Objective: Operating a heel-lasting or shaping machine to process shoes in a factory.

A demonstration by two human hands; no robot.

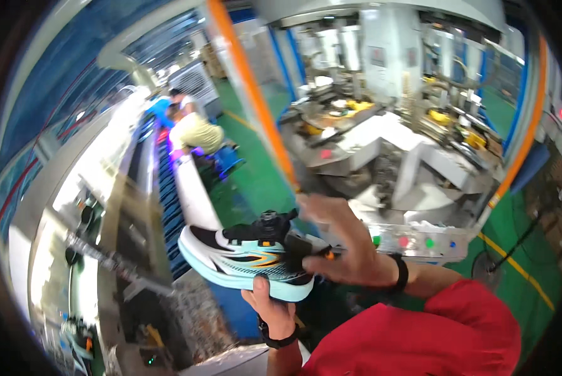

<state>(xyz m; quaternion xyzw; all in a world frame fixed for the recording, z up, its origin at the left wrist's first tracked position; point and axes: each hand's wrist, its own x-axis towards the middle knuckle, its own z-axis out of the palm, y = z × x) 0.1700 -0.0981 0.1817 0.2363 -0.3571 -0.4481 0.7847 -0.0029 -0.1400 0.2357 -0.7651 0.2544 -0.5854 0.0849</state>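
Pinching the shoe (pixel 246 262) by its sole (pixel 287 291) in the left hand (pixel 275 315), held it in front of the shirt (pixel 412 341), spread the right hand (pixel 351 244) near the heel (pixel 295 254), and probably needed firm bracing without squeezing the upper (pixel 217 252).

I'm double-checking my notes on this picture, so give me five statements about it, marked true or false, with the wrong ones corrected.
1. The left hand supports the shoe from below. True.
2. The shoe's sole is red. False: it is light blue.
3. The right hand is gloved. False: it is bare.
4. Both wrists wear black bands. True.
5. The wearer's top is yellow. False: it is red.
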